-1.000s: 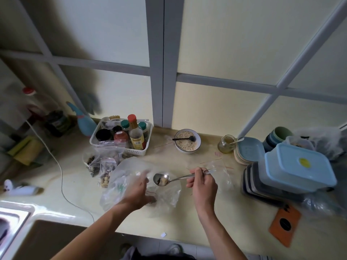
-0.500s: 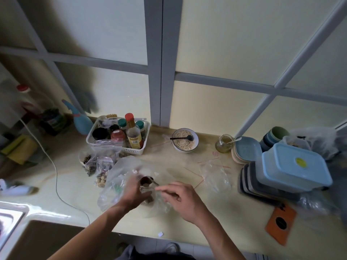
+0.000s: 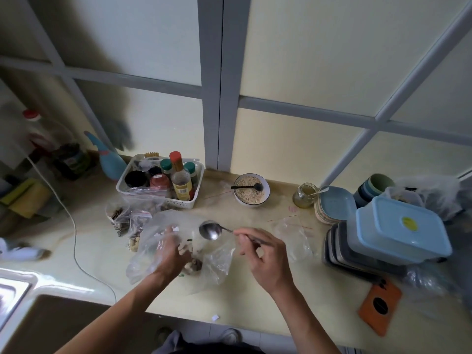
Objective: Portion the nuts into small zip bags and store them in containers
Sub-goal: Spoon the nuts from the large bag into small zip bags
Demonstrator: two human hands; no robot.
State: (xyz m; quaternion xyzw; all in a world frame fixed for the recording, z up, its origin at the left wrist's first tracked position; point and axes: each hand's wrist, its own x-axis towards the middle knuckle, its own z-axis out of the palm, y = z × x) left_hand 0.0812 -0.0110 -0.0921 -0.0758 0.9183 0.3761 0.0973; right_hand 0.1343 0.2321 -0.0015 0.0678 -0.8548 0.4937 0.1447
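A large clear plastic bag [image 3: 155, 233] lies on the counter with nuts [image 3: 192, 264] at its bottom. My left hand [image 3: 171, 251] grips the bag's plastic near its mouth. My right hand [image 3: 263, 254] pinches the handle of a metal spoon [image 3: 212, 230], whose bowl looks empty and hovers over the bag. An empty small zip bag [image 3: 293, 233] lies to the right of my right hand. Filled small zip bags [image 3: 135, 223] sit left of the big bag. Stacked containers with a light blue lidded box [image 3: 401, 228] on top stand at the right.
A white basket of bottles [image 3: 163, 182] stands behind the bags. A bowl of oats with a black spoon [image 3: 251, 190], a small jar [image 3: 304, 195], stacked plates [image 3: 334, 203] and cups sit along the wall. An orange card [image 3: 379, 305] lies front right. A sink [image 3: 30, 318] is front left.
The spoon came with nuts from the right, dipped into the big bag, and now is lifted out with its bowl looking empty. My left hand stayed on the bag.
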